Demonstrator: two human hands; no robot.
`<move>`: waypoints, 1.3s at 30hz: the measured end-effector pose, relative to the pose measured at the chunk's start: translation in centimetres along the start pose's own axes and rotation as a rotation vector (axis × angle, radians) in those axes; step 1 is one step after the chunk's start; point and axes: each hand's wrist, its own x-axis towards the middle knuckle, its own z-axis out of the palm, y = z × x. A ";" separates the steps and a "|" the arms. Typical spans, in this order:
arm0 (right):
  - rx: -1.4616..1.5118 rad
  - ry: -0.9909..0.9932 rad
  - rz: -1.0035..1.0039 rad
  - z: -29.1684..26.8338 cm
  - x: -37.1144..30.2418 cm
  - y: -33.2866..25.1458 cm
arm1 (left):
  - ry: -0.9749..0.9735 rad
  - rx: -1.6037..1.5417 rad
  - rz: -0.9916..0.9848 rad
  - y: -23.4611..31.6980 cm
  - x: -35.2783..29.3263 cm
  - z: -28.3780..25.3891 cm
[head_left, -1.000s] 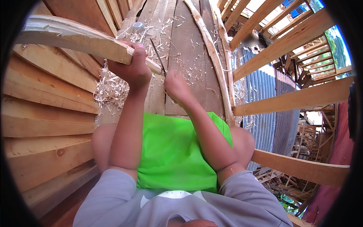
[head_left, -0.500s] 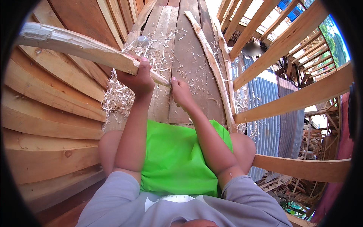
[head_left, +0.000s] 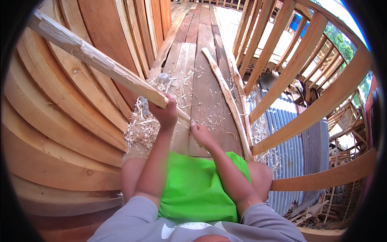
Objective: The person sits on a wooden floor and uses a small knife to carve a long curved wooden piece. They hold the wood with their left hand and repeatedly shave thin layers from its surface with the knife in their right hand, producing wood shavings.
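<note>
Left hand (head_left: 163,114) is wrapped firmly around a long, pale, rough-hewn wooden pole (head_left: 96,59), near its blunt end. Right hand (head_left: 202,136), fingers curled, appears clamped on a narrow dark tool (head_left: 191,120); most of it is hidden, so its shape cannot be told. Should that tool have a sharp edge, a slip could carry it towards the left hand or the knees, the likely cause being a hard knot or a sudden give in the grain. With only one hand visibly bearing it, the pole could also twist, or its far end could knock against the broad, light-brown timber planks (head_left: 76,163) at the left. Splinters from its ragged face might prick the palm.

The pole runs from the left hand up and away to the upper left, above the curly, cream-coloured wood shavings (head_left: 141,135). Past the grip, a slim, pale wooden strip (head_left: 184,115) reaches right up to the right hand's thumb; whether it belongs to the pole cannot be told.
</note>
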 end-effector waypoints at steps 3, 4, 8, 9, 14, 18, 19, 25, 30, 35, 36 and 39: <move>0.043 0.005 0.091 0.5 -1.0 -0.2 | -0.043 -0.050 -0.033 -0.1 0.0 -0.5; 0.059 0.013 0.099 0.6 -1.1 0.1 | -0.054 -0.073 -0.063 0.1 0.0 -0.3; 0.129 0.013 0.105 1.1 -2.7 1.1 | -0.100 -0.014 0.005 0.9 0.4 -0.4; 0.149 0.004 0.099 1.1 -3.1 1.4 | -0.105 -0.019 -0.011 0.8 0.5 -0.6; 0.054 0.010 0.102 0.2 -4.9 4.5 | -0.204 -0.012 -0.042 1.6 0.8 -1.0; 0.041 0.023 0.152 0.0 -4.8 4.4 | -0.194 -0.027 -0.045 1.0 1.0 -0.9; 0.102 -0.008 0.197 0.0 -5.0 4.0 | -0.203 -0.017 -0.060 1.1 1.0 -1.1; 0.296 -0.111 0.223 -1.0 -3.0 1.8 | -0.299 -0.055 -0.058 2.8 1.2 -1.4; 0.367 -0.108 0.425 0.6 -0.7 3.3 | -0.175 -0.309 -0.079 5.1 1.8 -0.1; 0.153 0.138 -0.010 3.7 -0.4 0.9 | -0.144 -0.153 -0.141 3.6 1.0 -0.3; 0.063 0.179 -0.235 3.5 -1.6 -1.2 | -0.076 -0.114 -0.134 3.9 1.0 -0.3; -0.003 0.133 -0.188 1.7 -0.4 -0.3 | -0.009 -0.039 -0.074 3.9 0.9 0.9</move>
